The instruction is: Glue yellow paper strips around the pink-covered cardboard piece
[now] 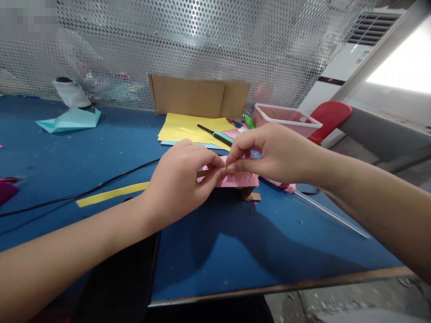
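Observation:
Both hands meet over a small pink paper piece (239, 180) with brown cardboard under it, held just above the blue table (101, 148). My left hand (178, 179) is curled round the piece's left end, thumb and fingers closed on it. My right hand (272, 152) pinches its top edge with thumb and forefinger pressed together. A small brown cardboard scrap (253, 196) lies on the table right below the piece.
A yellow paper strip (111, 194) and a black cable (84, 194) lie to the left. Behind are yellow sheets (188, 125) with a black pen (215, 134), a cardboard flap (198, 96), a pink-rimmed bin (286, 119), teal folded paper (70, 120). A clear rod (333, 215) lies right. A perforated metal screen backs the table.

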Motion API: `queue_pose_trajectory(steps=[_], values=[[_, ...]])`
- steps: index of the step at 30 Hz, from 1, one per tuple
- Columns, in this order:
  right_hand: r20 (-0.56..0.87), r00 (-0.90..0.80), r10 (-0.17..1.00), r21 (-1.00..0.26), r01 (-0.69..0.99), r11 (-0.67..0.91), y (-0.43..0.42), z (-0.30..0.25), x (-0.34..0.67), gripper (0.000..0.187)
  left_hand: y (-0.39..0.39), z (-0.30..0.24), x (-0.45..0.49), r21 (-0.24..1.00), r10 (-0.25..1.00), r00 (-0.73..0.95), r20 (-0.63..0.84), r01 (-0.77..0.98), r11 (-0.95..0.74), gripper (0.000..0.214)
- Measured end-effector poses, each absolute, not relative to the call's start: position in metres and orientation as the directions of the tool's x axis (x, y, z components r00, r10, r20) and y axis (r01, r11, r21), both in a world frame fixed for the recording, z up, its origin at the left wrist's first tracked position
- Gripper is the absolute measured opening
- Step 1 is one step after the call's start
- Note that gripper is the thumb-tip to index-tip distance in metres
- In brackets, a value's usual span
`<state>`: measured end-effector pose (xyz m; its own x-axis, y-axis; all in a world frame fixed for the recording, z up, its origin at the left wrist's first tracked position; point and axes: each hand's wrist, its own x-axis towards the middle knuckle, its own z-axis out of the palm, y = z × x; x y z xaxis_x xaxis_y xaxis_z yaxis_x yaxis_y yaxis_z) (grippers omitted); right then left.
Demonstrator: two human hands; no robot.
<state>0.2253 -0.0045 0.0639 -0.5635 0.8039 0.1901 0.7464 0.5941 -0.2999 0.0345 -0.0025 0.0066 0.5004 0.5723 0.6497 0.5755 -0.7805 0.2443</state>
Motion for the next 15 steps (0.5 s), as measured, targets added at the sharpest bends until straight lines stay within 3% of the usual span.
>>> queue_pose_trajectory(steps=[15], values=[[0.194,-0.641,0.743,-0.291,0.685,0.668,0.0013,0.0611,0.2252,0.009,-0.0005,0.0064,0.0327,0.292,0.595,0.454,0.663,0.576,-0.764,0.010]])
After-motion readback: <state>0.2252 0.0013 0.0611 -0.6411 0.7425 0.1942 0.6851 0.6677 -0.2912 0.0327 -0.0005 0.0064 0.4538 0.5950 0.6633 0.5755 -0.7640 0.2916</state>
